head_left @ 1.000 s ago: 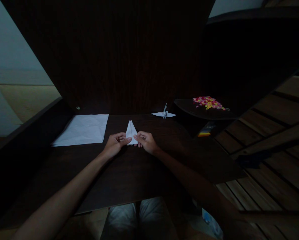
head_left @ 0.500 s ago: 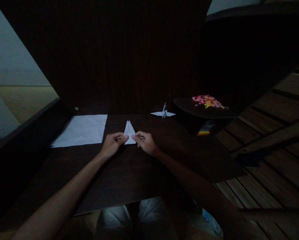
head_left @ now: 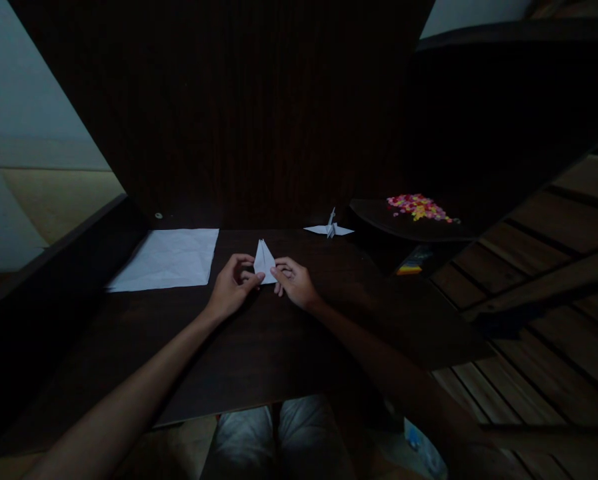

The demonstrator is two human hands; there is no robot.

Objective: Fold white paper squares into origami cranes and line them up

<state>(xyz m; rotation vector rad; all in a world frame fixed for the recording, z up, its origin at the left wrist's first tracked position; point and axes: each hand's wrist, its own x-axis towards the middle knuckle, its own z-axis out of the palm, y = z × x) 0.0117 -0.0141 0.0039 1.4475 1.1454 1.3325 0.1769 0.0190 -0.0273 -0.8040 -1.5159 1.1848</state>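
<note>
A small folded piece of white paper (head_left: 264, 262), pointed at the top with a slit down from its tip, is held upright between my two hands above the dark tabletop. My left hand (head_left: 234, 283) pinches its lower left edge, thumb in front and fingers curled behind. At the lower right edge my right hand (head_left: 293, 281) grips it the same way, some fingertips hidden behind the paper. Beyond my right hand stands a finished white origami crane (head_left: 330, 230) with its wings spread. To the left of my left hand lie white paper sheets (head_left: 166, 260).
A low curved shelf (head_left: 373, 217) at the right bears a pile of small pink, red and yellow pieces (head_left: 419, 207). Something with a yellow edge (head_left: 409, 270) sits beneath it. A dark back panel (head_left: 259, 133) rises behind the table, and a side board (head_left: 69, 250) borders the left.
The folded paper now shows a broader face in my hands. My left fingers have opened out slightly. The whole view has shifted a little.
</note>
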